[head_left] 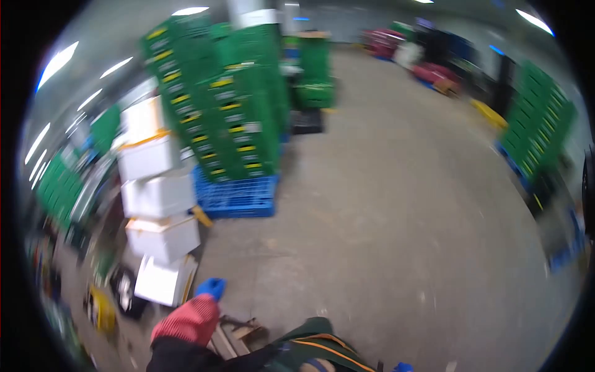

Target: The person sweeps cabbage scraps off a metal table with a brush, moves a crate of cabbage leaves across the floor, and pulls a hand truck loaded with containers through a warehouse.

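My left hand [211,288], in a blue glove below a red knitted cuff, is raised in front of me at the lower left. Its fingers look curled into a fist, and nothing shows in it. Closest to it is the bottom white foam box [162,279] of a tall, uneven stack just to its left. Below the wrist lies a brown wooden or cardboard piece [248,332], partly behind my sleeve. Only a small blue patch of my right hand [403,367] shows at the bottom edge; its fingers are out of frame.
Tall stacks of green crates [217,99] stand on a blue pallet [235,195] ahead left. Another green crate stack [536,121] is at the right wall. Red bundles [437,74] lie far right. A yellow object [101,308] sits lower left. Grey floor [384,204] runs between.
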Tool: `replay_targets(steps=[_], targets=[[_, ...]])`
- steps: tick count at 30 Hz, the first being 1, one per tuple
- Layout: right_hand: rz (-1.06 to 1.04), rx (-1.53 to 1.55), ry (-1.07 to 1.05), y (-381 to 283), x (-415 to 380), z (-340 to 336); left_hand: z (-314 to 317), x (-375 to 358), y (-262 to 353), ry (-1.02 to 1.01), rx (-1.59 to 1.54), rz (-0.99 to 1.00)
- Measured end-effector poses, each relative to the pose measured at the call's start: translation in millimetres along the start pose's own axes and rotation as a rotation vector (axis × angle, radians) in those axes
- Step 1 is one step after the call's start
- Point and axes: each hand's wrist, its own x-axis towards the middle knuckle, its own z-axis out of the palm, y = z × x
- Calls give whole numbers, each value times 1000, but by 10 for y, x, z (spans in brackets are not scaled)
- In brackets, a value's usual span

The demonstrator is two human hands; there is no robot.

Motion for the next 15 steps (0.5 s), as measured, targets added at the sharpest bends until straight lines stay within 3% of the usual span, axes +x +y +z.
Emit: replay_targets(steps=[1,2,7,10,15], targets=[[-60,48,28,-412,313,-593,-2,-189,782,-63,212,16],[-131,77,49,-821,648,-1171,37,-325,1428,-94,212,36],[-415,215,67,-2418,1936,-3302,1022,288,3160,81,151,128],[-467,198,45,-2824,2648,-4238,1562,724,4188,162,85,171],[-364,25,-36,-2829,3714,-5563,2305,1697,5579,193,-33,313]])
